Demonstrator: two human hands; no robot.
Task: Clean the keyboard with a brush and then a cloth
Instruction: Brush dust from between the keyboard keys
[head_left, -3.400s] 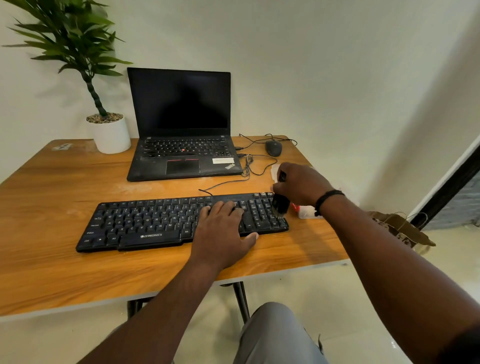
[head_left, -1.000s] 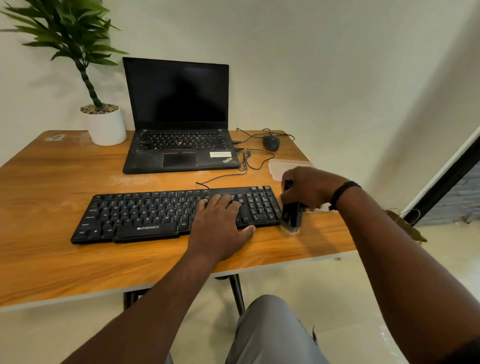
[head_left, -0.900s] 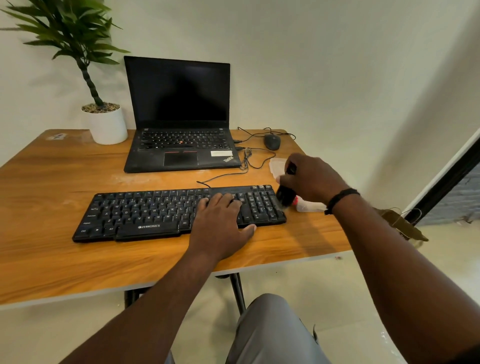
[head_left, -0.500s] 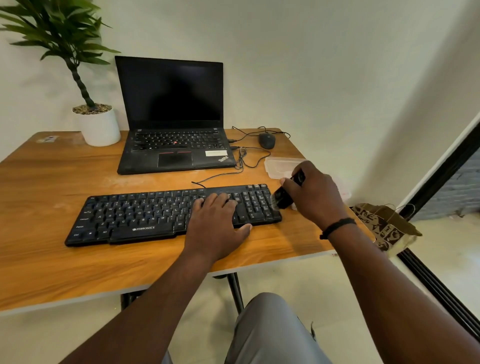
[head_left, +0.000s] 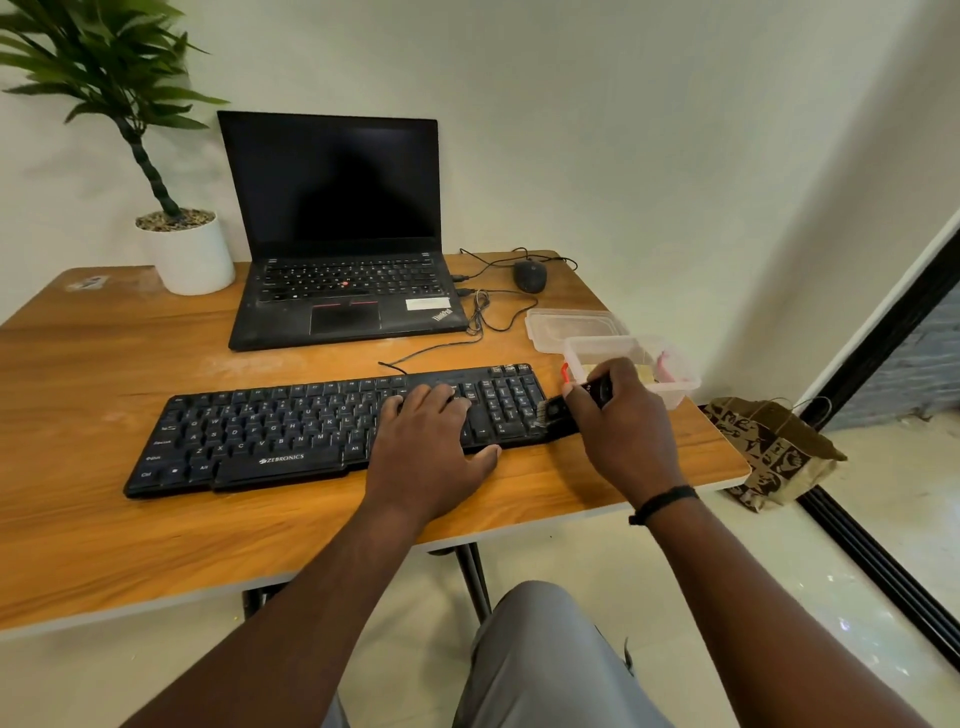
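Observation:
A black keyboard (head_left: 270, 436) lies across the front of the wooden table (head_left: 93, 530). My left hand (head_left: 426, 447) rests flat on the keys right of its middle, fingers straight. My right hand (head_left: 618, 431) grips a small black brush (head_left: 555, 410) at the keyboard's right end. The bristles touch the edge of the number pad. A clear plastic box (head_left: 675, 387) just behind that hand holds yellowish and pink things; whether one is the cloth I cannot tell.
An open black laptop (head_left: 337, 234) stands behind the keyboard, with a potted plant (head_left: 182, 249) to its left. A mouse (head_left: 530, 275), loose cables and a clear lid (head_left: 571, 327) lie at the back right. A paper bag (head_left: 769, 452) sits on the floor beside the table's right edge.
My right hand has kept stroking the brush back and forth at the keyboard's right end, off the edge and back onto it. The left hand has stayed on the keys.

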